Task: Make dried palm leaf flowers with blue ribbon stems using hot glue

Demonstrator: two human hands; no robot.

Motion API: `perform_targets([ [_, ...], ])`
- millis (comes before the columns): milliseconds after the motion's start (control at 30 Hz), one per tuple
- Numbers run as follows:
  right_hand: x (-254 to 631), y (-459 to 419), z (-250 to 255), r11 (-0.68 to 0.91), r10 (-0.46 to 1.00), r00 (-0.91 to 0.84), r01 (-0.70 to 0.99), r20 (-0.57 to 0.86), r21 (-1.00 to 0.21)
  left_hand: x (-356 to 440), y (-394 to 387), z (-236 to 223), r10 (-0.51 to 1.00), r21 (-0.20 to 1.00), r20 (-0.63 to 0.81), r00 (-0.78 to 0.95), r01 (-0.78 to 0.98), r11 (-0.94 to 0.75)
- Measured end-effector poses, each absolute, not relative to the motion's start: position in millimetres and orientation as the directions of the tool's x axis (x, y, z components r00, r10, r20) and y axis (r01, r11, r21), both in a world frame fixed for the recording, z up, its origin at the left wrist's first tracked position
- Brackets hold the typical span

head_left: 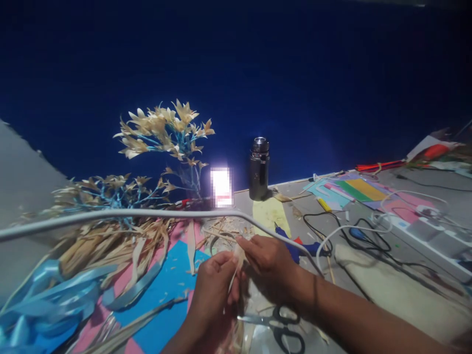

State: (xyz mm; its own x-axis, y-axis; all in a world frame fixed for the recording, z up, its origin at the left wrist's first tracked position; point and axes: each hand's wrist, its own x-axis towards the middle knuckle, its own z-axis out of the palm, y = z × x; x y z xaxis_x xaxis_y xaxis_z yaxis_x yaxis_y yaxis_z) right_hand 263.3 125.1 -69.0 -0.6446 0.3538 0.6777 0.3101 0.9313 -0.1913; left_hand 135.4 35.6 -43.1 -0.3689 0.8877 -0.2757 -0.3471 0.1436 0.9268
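Observation:
My left hand [214,282] and my right hand [269,263] meet at the middle of the work surface. Both are closed, thumbs and fingers pinching a pale, thin strip of dried husk [239,255] between them. Part of the strip is hidden by the fingers. Just below my right hand lies a pair of scissors [285,327] with black handles and its blades pointing left. Behind my right wrist, partly covered by it, is a blue glue gun [306,250]. Husk scraps [224,228] are scattered beyond my fingertips.
A white cable [147,213] crosses in front at left. Husk flowers [165,125], dried husks [121,250] and blue ribbon [55,295] fill the left. A flask [259,169] stands behind, beside a bright lit screen [221,184]. At right are a power strip [427,236] and coloured paper [363,189].

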Motion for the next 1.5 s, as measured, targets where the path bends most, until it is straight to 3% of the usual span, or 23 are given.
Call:
perform_targets([
  [167,264,131,-70,0.921,0.371,-0.678,0.356,0.634,-0.158,133,36,-43,0.891,0.935,-0.297,-0.343,-0.291,0.2],
  [200,265,137,-68,0.907,0.412,-0.665,0.364,0.623,-0.211,132,35,-42,0.891,0.939,-0.3,-0.34,-0.271,0.212],
  [267,268,153,-61,0.827,0.561,-0.574,0.365,0.597,-0.427,128,35,-42,0.895,0.945,-0.295,-0.335,-0.239,0.222],
  [333,273,171,-49,0.607,0.778,-0.401,0.279,0.484,-0.744,123,35,-44,0.896,0.946,-0.284,-0.341,-0.253,0.204],
  [400,278,181,-38,0.286,0.895,-0.366,0.034,0.254,-0.958,119,35,-47,0.888,0.935,-0.277,-0.366,-0.315,0.162],
  [433,280,181,-33,0.12,0.88,-0.453,-0.078,0.143,-0.99,118,36,-49,0.886,0.927,-0.27,-0.376,-0.352,0.133],
  [500,280,173,-30,-0.138,0.741,-0.671,-0.142,-0.007,-0.98,119,38,-51,0.888,0.913,-0.256,-0.381,-0.399,0.092],
  [567,276,157,-35,-0.22,0.604,-0.793,-0.077,-0.074,-0.972,123,38,-53,0.885,0.896,-0.271,-0.379,-0.435,0.088],
  [667,266,134,-47,-0.061,0.544,-0.839,-0.045,0.005,-0.997,131,36,-56,0.888,0.872,-0.293,-0.355,-0.481,0.096],
  [767,259,125,-57,0.318,0.565,-0.801,-0.009,0.197,-0.948,134,32,-60,0.891,0.886,-0.276,-0.361,-0.456,0.089],
  [833,259,124,-62,0.586,0.555,-0.757,0.062,0.344,-0.808,133,31,-61,0.883,0.89,-0.301,-0.361,-0.439,0.124],
  [933,263,122,-67,0.828,0.458,-0.729,0.141,0.508,-0.543,132,32,-59,0.878,0.885,-0.335,-0.343,-0.434,0.168],
  [1067,270,126,-72,0.927,0.374,-0.74,0.305,0.559,-0.216,133,35,-48,0.87,0.918,-0.32,-0.375,-0.352,0.186],
  [1167,272,145,-69,0.897,0.441,-0.694,0.36,0.57,-0.255,132,35,-44,0.868,0.923,-0.321,-0.38,-0.33,0.197],
  [1200,273,154,-65,0.864,0.504,-0.635,0.374,0.586,-0.338,131,34,-45,0.867,0.921,-0.325,-0.379,-0.334,0.2],
  [1267,275,169,-55,0.696,0.714,-0.44,0.361,0.544,-0.621,127,35,-49,0.872,0.92,-0.322,-0.369,-0.34,0.195],
  [1333,276,176,-44,0.409,0.868,-0.366,0.147,0.335,-0.9,123,36,-55,0.883,0.918,-0.296,-0.364,-0.365,0.156],
  [1367,277,175,-41,0.243,0.878,-0.432,0.03,0.207,-0.97,122,36,-57,0.887,0.913,-0.285,-0.363,-0.385,0.135],
  [1433,275,166,-40,-0.035,0.757,-0.653,-0.066,0.016,-0.997,123,37,-58,0.884,0.9,-0.282,-0.374,-0.422,0.109],
  [1500,271,152,-46,-0.115,0.599,-0.799,-0.019,-0.054,-0.993,128,37,-57,0.87,0.889,-0.306,-0.387,-0.442,0.117],
])
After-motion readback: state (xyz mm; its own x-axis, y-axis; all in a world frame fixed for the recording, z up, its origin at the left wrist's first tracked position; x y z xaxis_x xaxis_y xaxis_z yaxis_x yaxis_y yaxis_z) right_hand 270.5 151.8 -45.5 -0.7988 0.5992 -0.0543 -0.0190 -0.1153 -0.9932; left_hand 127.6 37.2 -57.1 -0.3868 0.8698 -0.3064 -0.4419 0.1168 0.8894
